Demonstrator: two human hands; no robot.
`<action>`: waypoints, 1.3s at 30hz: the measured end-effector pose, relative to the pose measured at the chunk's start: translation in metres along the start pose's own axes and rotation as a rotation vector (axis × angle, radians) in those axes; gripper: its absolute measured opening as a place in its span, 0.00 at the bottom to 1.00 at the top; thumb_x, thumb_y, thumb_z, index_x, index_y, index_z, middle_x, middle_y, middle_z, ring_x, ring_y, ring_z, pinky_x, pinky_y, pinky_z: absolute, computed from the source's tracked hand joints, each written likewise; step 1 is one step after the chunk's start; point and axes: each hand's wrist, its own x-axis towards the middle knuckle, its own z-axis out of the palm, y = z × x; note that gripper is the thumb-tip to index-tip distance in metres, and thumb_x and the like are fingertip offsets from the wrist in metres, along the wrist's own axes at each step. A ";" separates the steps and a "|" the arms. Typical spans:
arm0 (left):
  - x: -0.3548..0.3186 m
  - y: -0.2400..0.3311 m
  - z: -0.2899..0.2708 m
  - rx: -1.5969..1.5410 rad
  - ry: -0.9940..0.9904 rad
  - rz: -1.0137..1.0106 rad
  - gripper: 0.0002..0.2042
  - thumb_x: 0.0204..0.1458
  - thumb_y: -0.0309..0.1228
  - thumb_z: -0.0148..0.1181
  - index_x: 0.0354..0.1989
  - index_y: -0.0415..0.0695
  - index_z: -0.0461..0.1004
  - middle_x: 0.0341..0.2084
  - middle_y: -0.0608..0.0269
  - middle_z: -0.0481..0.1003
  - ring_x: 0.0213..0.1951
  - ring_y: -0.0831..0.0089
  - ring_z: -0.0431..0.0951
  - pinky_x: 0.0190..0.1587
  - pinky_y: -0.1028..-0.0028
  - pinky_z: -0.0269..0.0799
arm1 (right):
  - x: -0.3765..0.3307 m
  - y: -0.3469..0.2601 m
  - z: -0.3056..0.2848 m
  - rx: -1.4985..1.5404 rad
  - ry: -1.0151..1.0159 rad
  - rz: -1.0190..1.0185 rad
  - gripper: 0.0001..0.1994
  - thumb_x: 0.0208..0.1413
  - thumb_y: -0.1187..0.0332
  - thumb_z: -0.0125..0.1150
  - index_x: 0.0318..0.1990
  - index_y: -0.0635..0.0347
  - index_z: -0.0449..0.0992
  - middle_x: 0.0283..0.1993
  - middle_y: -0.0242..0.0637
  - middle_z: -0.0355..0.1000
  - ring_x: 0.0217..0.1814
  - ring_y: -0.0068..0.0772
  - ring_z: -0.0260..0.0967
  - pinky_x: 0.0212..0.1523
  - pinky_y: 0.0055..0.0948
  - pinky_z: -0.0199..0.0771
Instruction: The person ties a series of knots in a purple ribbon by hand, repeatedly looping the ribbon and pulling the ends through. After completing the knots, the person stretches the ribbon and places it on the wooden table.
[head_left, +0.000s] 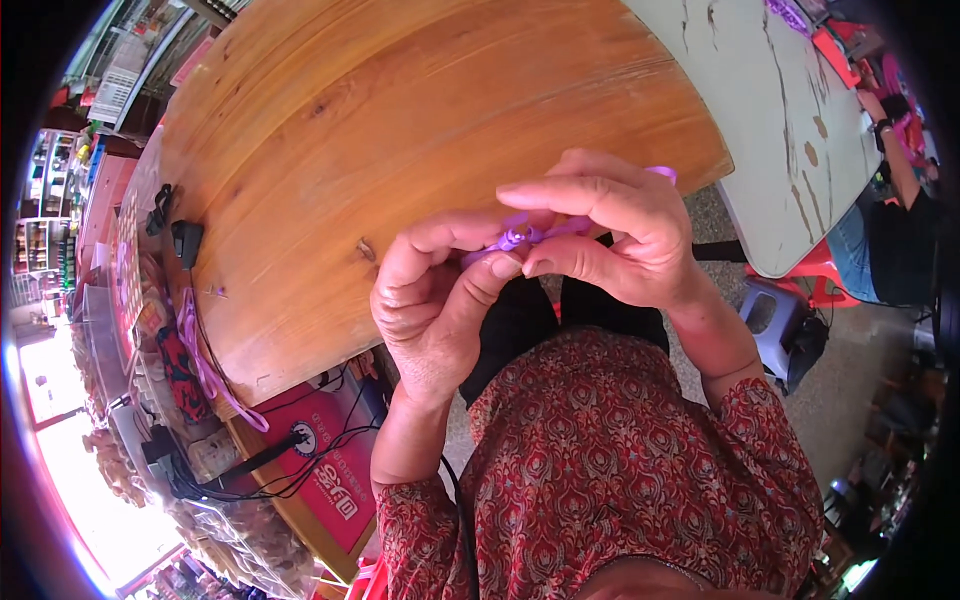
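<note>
A narrow purple ribbon, bunched into a small knot or loop, is between my two hands over the table's near edge. My left hand pinches it between thumb and curled forefinger. The thumb of my right hand presses close to the knot from the other side, its forefinger raised and arched above. The ribbon runs on behind the right thumb, and a bit of purple shows beyond that hand's knuckles. My fingers cover much of it, so how it is tied cannot be made out.
The round-edged wooden table carries a black adapter with a cord and a loose purple ribbon at its left edge. A pale table adjoins at right, where another person's arm shows. A grey-blue stool stands below.
</note>
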 end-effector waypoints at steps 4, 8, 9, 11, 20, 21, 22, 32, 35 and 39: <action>0.001 0.004 -0.004 0.041 -0.012 -0.006 0.18 0.47 0.12 0.59 0.46 0.36 0.65 0.33 0.58 0.77 0.38 0.75 0.77 0.45 0.76 0.72 | 0.000 0.004 -0.003 -0.037 -0.054 -0.098 0.19 0.40 0.69 0.71 0.43 0.61 0.79 0.30 0.34 0.73 0.27 0.24 0.71 0.26 0.21 0.70; 0.001 0.010 -0.006 0.034 -0.041 -0.096 0.20 0.44 0.11 0.61 0.47 0.36 0.64 0.30 0.59 0.77 0.37 0.75 0.77 0.43 0.78 0.72 | -0.003 0.006 -0.002 0.027 -0.100 -0.059 0.17 0.40 0.68 0.71 0.40 0.61 0.80 0.30 0.33 0.73 0.25 0.24 0.71 0.24 0.20 0.69; 0.001 0.009 -0.006 0.032 -0.041 -0.100 0.20 0.44 0.11 0.61 0.47 0.36 0.64 0.30 0.59 0.77 0.37 0.75 0.77 0.43 0.78 0.72 | -0.004 0.006 -0.002 0.057 -0.105 -0.054 0.16 0.40 0.68 0.71 0.39 0.61 0.80 0.30 0.33 0.73 0.24 0.24 0.70 0.24 0.20 0.68; 0.000 0.009 -0.005 0.014 -0.035 -0.117 0.21 0.43 0.11 0.61 0.46 0.36 0.65 0.29 0.59 0.77 0.36 0.76 0.77 0.43 0.79 0.72 | -0.006 0.004 -0.003 0.089 -0.115 -0.018 0.16 0.39 0.68 0.71 0.38 0.61 0.80 0.29 0.33 0.73 0.24 0.24 0.70 0.24 0.20 0.68; -0.001 0.004 -0.003 0.051 -0.047 -0.241 0.16 0.45 0.12 0.60 0.44 0.35 0.68 0.31 0.62 0.76 0.36 0.79 0.75 0.43 0.80 0.71 | -0.012 0.009 -0.005 0.080 -0.094 -0.019 0.12 0.41 0.69 0.70 0.35 0.61 0.80 0.27 0.34 0.72 0.25 0.27 0.69 0.24 0.22 0.67; -0.003 0.003 -0.001 0.050 -0.049 -0.244 0.16 0.45 0.12 0.60 0.44 0.35 0.68 0.31 0.62 0.76 0.36 0.79 0.75 0.43 0.80 0.71 | -0.013 0.008 -0.005 0.031 -0.060 -0.019 0.11 0.41 0.69 0.70 0.34 0.61 0.80 0.27 0.34 0.72 0.25 0.27 0.68 0.24 0.22 0.67; -0.005 0.001 0.001 0.075 -0.008 -0.249 0.13 0.46 0.13 0.60 0.41 0.36 0.70 0.31 0.63 0.75 0.35 0.79 0.74 0.42 0.80 0.70 | -0.013 0.008 -0.005 0.032 -0.059 -0.018 0.11 0.41 0.69 0.70 0.34 0.61 0.80 0.27 0.34 0.72 0.25 0.27 0.68 0.24 0.22 0.67; -0.008 -0.008 0.002 0.073 -0.065 -0.116 0.04 0.48 0.17 0.61 0.30 0.37 0.73 0.27 0.65 0.71 0.31 0.79 0.68 0.35 0.80 0.63 | -0.018 0.004 -0.003 -0.009 0.014 -0.106 0.10 0.41 0.71 0.70 0.32 0.63 0.79 0.28 0.34 0.71 0.24 0.26 0.66 0.22 0.22 0.63; -0.009 -0.011 0.003 0.005 -0.067 -0.139 0.03 0.49 0.17 0.60 0.30 0.37 0.73 0.27 0.66 0.71 0.31 0.80 0.68 0.36 0.81 0.63 | -0.020 0.004 -0.003 0.035 0.023 -0.081 0.10 0.41 0.71 0.70 0.32 0.63 0.79 0.28 0.34 0.71 0.24 0.26 0.66 0.22 0.22 0.63; -0.013 -0.012 0.006 0.162 -0.001 -0.109 0.03 0.49 0.18 0.60 0.32 0.37 0.73 0.28 0.67 0.70 0.32 0.80 0.67 0.36 0.81 0.62 | -0.017 0.008 -0.002 -0.067 0.039 -0.110 0.11 0.40 0.72 0.70 0.33 0.63 0.79 0.29 0.34 0.72 0.25 0.27 0.67 0.23 0.22 0.65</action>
